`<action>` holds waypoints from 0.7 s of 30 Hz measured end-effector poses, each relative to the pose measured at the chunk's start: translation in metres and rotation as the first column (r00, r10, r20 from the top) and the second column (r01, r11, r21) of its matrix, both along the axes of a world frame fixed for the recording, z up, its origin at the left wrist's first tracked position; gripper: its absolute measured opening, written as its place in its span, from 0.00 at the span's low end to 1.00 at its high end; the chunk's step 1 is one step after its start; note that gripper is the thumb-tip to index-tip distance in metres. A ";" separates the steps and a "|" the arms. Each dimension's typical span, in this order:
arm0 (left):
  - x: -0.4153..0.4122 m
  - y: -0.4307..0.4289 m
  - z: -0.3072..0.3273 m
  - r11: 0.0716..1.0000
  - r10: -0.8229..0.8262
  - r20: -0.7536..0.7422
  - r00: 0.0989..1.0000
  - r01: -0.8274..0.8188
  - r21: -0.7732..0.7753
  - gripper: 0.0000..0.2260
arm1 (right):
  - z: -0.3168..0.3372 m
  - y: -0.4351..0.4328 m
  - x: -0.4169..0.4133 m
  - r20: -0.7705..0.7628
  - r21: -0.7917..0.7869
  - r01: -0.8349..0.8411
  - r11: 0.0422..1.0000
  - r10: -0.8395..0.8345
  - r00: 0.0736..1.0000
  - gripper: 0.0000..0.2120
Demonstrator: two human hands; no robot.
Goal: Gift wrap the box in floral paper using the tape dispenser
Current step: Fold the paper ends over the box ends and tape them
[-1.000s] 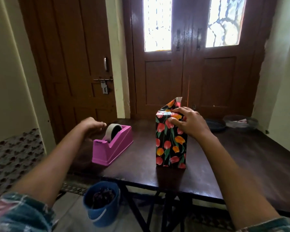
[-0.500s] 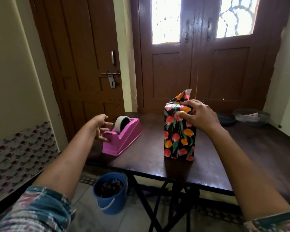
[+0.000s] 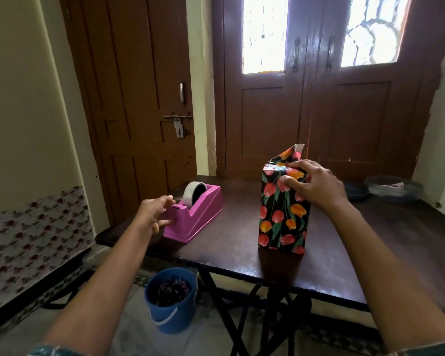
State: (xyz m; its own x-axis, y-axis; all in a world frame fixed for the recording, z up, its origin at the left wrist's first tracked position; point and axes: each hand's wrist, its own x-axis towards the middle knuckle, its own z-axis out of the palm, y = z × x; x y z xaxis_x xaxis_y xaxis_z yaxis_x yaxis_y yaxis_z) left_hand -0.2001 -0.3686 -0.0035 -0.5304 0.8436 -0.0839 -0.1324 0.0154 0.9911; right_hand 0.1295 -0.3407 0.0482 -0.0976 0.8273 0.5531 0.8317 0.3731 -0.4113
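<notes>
The box, covered in floral paper, stood upright on the worktop, with one flap sticking up at its top. The right hand kept its grip clamped on the box's top, thumb against the front. At the box's 9 o'clock sat the tape dispenser. The left hand was at the dispenser's near end, its grip apart and fingers spread.
</notes>
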 end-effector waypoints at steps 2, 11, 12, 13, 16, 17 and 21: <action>0.002 -0.003 -0.005 1.000 0.003 -0.010 1.000 -0.002 0.030 0.06 | 0.000 -0.001 0.000 0.000 -0.003 0.001 1.000 -0.001 1.000 0.24; -0.006 -0.013 -0.022 0.998 0.010 -0.248 0.969 -0.024 -0.051 0.06 | -0.001 0.006 0.003 -0.013 -0.036 -0.005 0.999 0.004 1.000 0.28; -0.005 -0.014 -0.025 0.998 0.007 -0.275 0.961 -0.023 -0.055 0.06 | 0.000 0.005 0.003 -0.026 -0.044 -0.008 0.999 0.007 1.000 0.31; -0.005 -0.015 -0.027 0.998 0.008 -0.293 0.956 -0.026 -0.060 0.06 | 0.000 0.005 0.002 -0.041 -0.045 -0.008 0.999 0.006 0.999 0.34; -0.002 -0.012 -0.030 0.995 0.015 -0.319 0.948 -0.044 -0.086 0.07 | 0.000 0.007 0.002 -0.065 -0.027 0.005 1.000 -0.007 0.998 0.30; -0.002 -0.011 -0.030 0.994 0.009 -0.332 0.943 -0.045 -0.101 0.08 | -0.001 0.008 0.002 -0.060 -0.020 0.008 1.000 -0.009 0.998 0.28; -0.007 -0.006 -0.029 0.985 -0.025 -0.520 0.854 -0.067 -0.157 0.08 | -0.002 0.011 0.003 -0.032 -0.021 0.009 1.000 -0.010 0.999 0.27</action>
